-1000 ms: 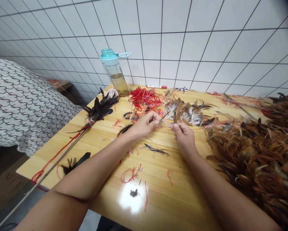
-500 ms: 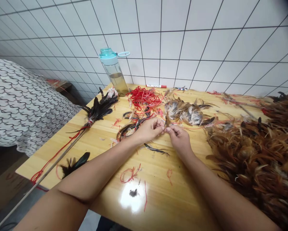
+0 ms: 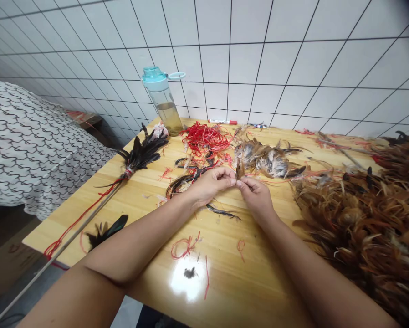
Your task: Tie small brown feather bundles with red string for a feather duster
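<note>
My left hand (image 3: pixel 217 184) and my right hand (image 3: pixel 256 195) meet fingertip to fingertip over the middle of the table, both closed in a pinch. Between them a small brown feather (image 3: pixel 239 171) stands up, its lower end at the fingertips. Just behind my hands lie a tangle of red string (image 3: pixel 206 139) and a clump of brown and white feathers (image 3: pixel 271 158). Dark feather strips (image 3: pixel 182 182) lie beside my left wrist, and a thin dark feather (image 3: pixel 223 212) rests below my hands.
On the left, a stick (image 3: pixel 78 230) topped with black feathers (image 3: pixel 141 152) leans over the table edge. A water bottle (image 3: pixel 166 107) and a red-capped marker (image 3: pixel 222 121) are by the tiled wall. A large heap of brown feathers (image 3: pixel 365 218) covers the right side.
My fingers have shifted very slightly, and the small brown feather between them now stands a little more upright. Everything else stays in place.
</note>
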Motion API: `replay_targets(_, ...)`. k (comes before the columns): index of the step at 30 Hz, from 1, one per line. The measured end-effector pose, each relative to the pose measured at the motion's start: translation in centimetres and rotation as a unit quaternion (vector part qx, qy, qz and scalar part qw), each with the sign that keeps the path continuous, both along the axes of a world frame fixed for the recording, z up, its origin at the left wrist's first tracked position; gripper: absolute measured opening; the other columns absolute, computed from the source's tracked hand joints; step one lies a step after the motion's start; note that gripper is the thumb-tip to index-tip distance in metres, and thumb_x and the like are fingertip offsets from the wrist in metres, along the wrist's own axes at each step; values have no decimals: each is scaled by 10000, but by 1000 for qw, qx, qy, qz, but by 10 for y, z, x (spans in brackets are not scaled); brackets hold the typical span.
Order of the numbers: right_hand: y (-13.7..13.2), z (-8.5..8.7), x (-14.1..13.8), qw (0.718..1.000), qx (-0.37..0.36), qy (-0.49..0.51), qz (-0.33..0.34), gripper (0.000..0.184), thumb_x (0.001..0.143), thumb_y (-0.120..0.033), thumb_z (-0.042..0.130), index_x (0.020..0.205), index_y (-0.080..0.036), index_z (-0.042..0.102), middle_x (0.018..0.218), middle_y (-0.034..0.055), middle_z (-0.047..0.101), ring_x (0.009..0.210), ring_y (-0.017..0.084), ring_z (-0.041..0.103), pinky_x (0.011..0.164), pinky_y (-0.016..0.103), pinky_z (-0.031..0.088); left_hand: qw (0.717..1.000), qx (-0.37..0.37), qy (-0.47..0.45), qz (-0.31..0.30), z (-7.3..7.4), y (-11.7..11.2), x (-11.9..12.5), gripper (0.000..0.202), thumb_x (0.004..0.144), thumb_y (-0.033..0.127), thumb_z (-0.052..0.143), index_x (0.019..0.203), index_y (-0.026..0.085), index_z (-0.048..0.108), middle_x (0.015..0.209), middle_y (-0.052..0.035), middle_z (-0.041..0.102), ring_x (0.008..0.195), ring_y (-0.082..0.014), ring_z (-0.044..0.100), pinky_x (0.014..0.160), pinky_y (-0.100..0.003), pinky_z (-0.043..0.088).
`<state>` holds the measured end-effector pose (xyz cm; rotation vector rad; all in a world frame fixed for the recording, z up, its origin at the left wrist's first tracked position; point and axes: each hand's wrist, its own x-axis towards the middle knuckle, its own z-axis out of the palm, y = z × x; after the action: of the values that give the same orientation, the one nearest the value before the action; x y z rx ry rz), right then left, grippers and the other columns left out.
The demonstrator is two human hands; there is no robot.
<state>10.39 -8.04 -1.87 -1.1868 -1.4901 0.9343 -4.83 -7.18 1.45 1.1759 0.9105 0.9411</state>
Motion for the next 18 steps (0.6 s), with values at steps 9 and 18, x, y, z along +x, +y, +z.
replay_targets(9, 0, 0, 0, 998, 22, -43, 25, 202, 756, -319, 496, 587, -209, 492, 576, -13, 494, 578, 136, 434, 597, 269, 371, 996, -45, -59, -45, -1, 0, -2, 402, 605, 328, 812, 783, 138, 504, 683, 24, 544, 601, -51, 482, 561, -190, 316)
replay_targets(18, 2, -6, 0, 996, 7, -39, 86, 178, 790, -313, 526, 693, -211, 634, 728, 29, 661, 722, 178, 573, 719, 312, 453, 998, -32, -37, -27, -7, 4, -4, 379, 604, 353, 810, 766, 122, 558, 692, 18, 565, 647, -69, 523, 654, -219, 395)
